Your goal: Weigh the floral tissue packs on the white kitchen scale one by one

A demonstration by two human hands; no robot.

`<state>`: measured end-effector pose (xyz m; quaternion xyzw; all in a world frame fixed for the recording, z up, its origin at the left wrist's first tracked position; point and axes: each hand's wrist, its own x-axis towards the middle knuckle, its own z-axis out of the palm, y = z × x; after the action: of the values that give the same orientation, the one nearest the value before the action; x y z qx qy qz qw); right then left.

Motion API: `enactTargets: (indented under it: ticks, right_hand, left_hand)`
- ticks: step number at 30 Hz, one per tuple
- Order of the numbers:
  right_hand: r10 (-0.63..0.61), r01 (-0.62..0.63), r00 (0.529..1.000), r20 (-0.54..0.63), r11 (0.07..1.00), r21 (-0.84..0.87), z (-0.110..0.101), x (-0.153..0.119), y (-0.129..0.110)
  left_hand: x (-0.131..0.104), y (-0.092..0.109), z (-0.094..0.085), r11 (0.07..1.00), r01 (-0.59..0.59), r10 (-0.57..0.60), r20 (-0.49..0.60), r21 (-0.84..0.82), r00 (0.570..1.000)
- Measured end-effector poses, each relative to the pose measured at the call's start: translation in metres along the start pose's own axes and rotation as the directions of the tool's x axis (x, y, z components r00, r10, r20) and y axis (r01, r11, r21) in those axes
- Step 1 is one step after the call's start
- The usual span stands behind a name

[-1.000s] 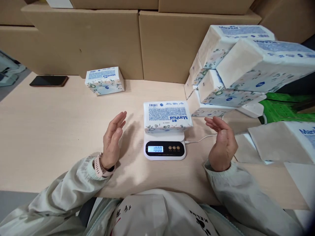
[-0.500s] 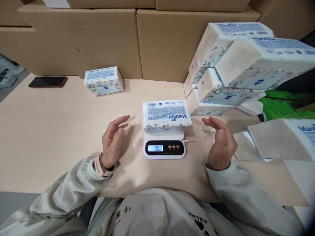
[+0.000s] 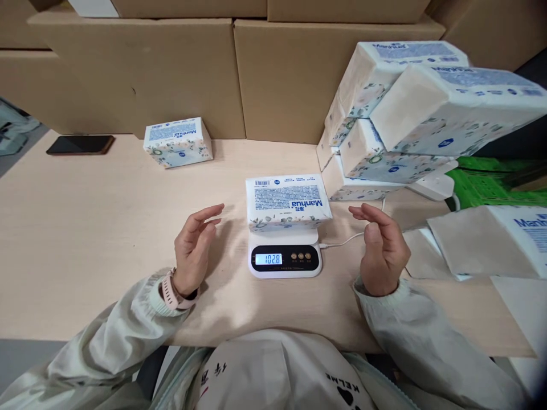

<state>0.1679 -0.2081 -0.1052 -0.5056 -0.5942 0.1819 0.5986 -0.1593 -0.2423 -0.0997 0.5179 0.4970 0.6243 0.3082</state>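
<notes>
A white Manhua tissue pack (image 3: 287, 199) lies on a small white kitchen scale (image 3: 284, 272) whose lit display reads what looks like 102.8. My left hand (image 3: 194, 247) is raised over the table to the left of the scale, open and holding nothing, with a pink watch band at its wrist. To the right of the scale, my right hand (image 3: 382, 247) is likewise open, its palm turned inward and nothing in it. Neither hand touches the pack or the scale. A white cable runs from the scale's right side.
Several tissue packs (image 3: 397, 154) are stacked at the back right, and more (image 3: 482, 242) lie at the right edge. One pack (image 3: 177, 142) and a dark phone (image 3: 80, 144) are at the back left. Cardboard boxes (image 3: 145, 74) line the back; a green crate (image 3: 491, 185) is far right.
The scale's reading has gone from 100.0 to about 102.8. The view has shifted slightly; both hands are otherwise nearly unmoved.
</notes>
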Motion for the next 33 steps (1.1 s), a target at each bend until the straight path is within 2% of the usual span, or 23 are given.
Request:
enactTargets:
  ticks: [11,17,20,22,24,26,28,30,31,32,33]
  right_hand:
    - [0.004,0.003,0.994,0.108,0.997,-0.072,-0.003,-0.001,0.002]
    - [0.027,-0.019,0.994,0.106,0.997,-0.076,-0.003,0.0,0.002]
    - [0.041,-0.04,0.993,0.108,0.999,-0.019,-0.001,0.002,0.0]
    - [0.097,-0.107,0.986,0.133,0.992,0.067,0.003,0.006,-0.004]
    - [0.184,-0.214,0.964,0.192,0.964,0.155,0.009,0.01,-0.01]
    - [0.253,-0.317,0.928,0.274,0.922,0.222,0.018,0.015,-0.015]
    - [0.294,-0.403,0.877,0.379,0.88,0.249,0.027,0.02,-0.021]
    - [0.314,-0.462,0.825,0.469,0.854,0.24,0.032,0.022,-0.027]
    - [0.31,-0.466,0.814,0.491,0.853,0.235,0.031,0.022,-0.03]
    - [0.291,-0.444,0.824,0.486,0.865,0.235,0.027,0.021,-0.034]
    - [0.261,-0.389,0.861,0.437,0.892,0.233,0.02,0.017,-0.039]
  left_hand:
    - [0.0,0.002,0.0,0.994,-0.021,0.025,-0.034,0.105,0.999]
    - [0.0,0.004,0.001,0.991,-0.008,0.013,-0.041,0.134,0.999]
    - [-0.002,0.007,0.001,0.994,-0.032,0.037,-0.042,0.103,0.998]
    - [-0.003,0.012,0.002,0.998,-0.039,0.041,-0.041,0.058,0.998]
    - [-0.003,0.021,0.006,1.0,0.02,-0.021,0.011,0.016,1.0]
    - [-0.001,0.032,0.012,0.988,0.155,-0.151,0.119,-0.024,0.981]
    - [0.002,0.044,0.02,0.956,0.286,-0.259,0.279,-0.062,0.925]
    - [0.005,0.058,0.031,0.939,0.333,-0.27,0.421,-0.083,0.866]
    - [0.005,0.065,0.036,0.942,0.326,-0.251,0.471,-0.084,0.846]
    - [0.003,0.073,0.04,0.948,0.309,-0.228,0.501,-0.082,0.835]
    - [0.0,0.082,0.045,0.954,0.289,-0.209,0.515,-0.079,0.831]
